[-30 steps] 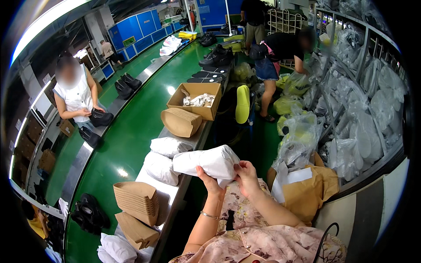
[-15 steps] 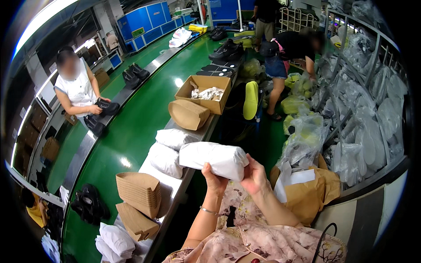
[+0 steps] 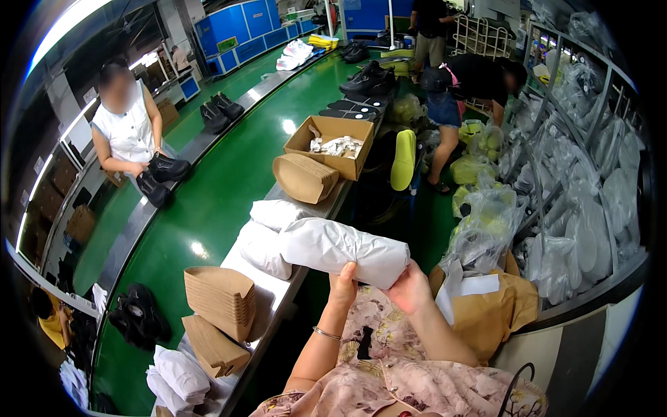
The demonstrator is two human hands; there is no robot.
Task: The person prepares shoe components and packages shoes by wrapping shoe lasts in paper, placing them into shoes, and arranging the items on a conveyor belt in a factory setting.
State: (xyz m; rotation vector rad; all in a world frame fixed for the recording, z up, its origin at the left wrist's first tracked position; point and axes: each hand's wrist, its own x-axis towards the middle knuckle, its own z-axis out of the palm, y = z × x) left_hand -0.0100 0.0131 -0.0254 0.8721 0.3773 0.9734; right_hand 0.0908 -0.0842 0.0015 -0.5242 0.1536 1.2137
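Note:
A long bundle wrapped in white paper point(image 3: 333, 247) lies across both my hands, above the near edge of the work surface. My left hand point(image 3: 342, 285) grips its lower side near the middle, thumb up against the paper and fingers hidden beneath. At its right end, my right hand point(image 3: 411, 288) closes round the paper from below. What the paper covers cannot be seen. The bundle's left end overlaps two white wrapped bundles point(image 3: 262, 250) on the metal ledge point(image 3: 267, 306); whether it touches them is unclear.
Brown cardboard inserts point(image 3: 221, 299) are stacked on the ledge, with more point(image 3: 302, 179) by an open carton point(image 3: 330, 149) of crumpled paper. A green conveyor point(image 3: 201, 236) carries black shoes. A co-worker point(image 3: 125, 132) handles shoes opposite; another person point(image 3: 472, 90) bends near bagged soles point(image 3: 583, 222).
The bundle has turned slightly, its right end lower and farther right, and more of its length shows. My right hand has moved right and down with it. The co-worker's shoes have shifted.

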